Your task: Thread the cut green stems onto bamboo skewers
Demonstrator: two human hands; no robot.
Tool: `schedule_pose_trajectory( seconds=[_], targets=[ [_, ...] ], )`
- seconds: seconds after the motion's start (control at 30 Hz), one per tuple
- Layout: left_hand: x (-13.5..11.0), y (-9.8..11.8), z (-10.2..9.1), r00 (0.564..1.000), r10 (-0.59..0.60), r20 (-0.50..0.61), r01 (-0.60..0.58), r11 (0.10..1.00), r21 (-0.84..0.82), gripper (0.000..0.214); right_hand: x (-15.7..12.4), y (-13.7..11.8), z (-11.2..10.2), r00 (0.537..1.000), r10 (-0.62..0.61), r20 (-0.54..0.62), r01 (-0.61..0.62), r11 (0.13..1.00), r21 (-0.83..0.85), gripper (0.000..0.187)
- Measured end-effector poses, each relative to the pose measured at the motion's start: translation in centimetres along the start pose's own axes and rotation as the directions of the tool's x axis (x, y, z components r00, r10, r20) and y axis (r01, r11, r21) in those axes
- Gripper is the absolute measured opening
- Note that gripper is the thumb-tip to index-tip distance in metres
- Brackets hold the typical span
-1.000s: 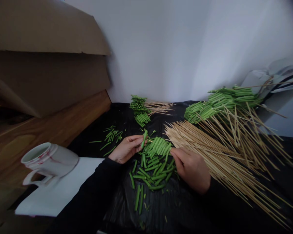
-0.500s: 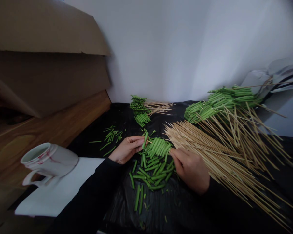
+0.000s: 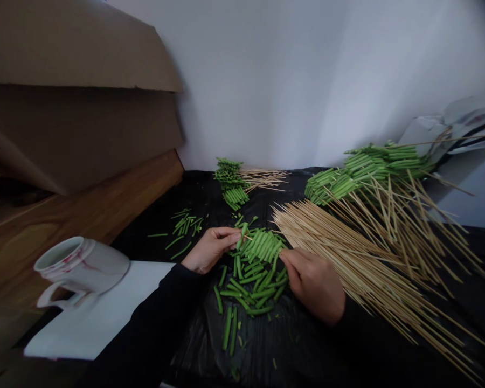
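Observation:
My left hand (image 3: 213, 249) pinches a single green bean piece (image 3: 242, 235) at the tip of a bamboo skewer. Along that skewer sits a row of cut green beans (image 3: 263, 244), side by side. My right hand (image 3: 316, 281) is closed round the skewer's other end, at the right of the row; its fingers hide that end. Loose cut beans (image 3: 253, 288) lie beneath and in front of the row, on a black plastic sheet (image 3: 210, 345).
Bare bamboo skewers (image 3: 347, 253) fan out at the right. Filled bean skewers (image 3: 372, 170) are stacked behind them, with a smaller stack (image 3: 232, 183) by the wall. Thin bean scraps (image 3: 186, 223) lie left. A white mug (image 3: 92, 267) rests on white paper (image 3: 117, 318) near a cardboard box (image 3: 84, 118).
The bean piece in my left hand has shifted slightly right, onto the skewer's tip and closer to the row. My right hand has barely moved.

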State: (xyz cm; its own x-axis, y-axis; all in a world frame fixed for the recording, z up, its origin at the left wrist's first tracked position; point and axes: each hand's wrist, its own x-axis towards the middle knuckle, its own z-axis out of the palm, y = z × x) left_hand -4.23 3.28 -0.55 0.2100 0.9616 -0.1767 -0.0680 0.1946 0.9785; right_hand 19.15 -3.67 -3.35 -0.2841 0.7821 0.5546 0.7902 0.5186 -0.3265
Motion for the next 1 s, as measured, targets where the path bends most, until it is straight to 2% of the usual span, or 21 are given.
schedule_pose_trajectory(
  seconds=[0.2,0.67,1.0],
  targets=[
    [0.09,-0.18,-0.31,0.995,0.095,-0.014,-0.092,0.985,0.142,0.026,-0.04,-0.16,-0.1,1.0,0.005,0.002,-0.005,1.0,-0.01,0.023],
    [0.13,-0.41,-0.4,0.996,0.046,0.076,-0.056,0.988,0.143,0.025,-0.3,-0.13,0.21,1.0,-0.003,0.013,0.003,1.0,0.005,0.021],
    [0.2,-0.43,-0.65,0.995,0.024,0.094,-0.039,0.986,0.164,0.024,-0.34,-0.32,0.13,1.0,-0.005,0.021,0.005,1.0,0.007,0.022]
  ],
)
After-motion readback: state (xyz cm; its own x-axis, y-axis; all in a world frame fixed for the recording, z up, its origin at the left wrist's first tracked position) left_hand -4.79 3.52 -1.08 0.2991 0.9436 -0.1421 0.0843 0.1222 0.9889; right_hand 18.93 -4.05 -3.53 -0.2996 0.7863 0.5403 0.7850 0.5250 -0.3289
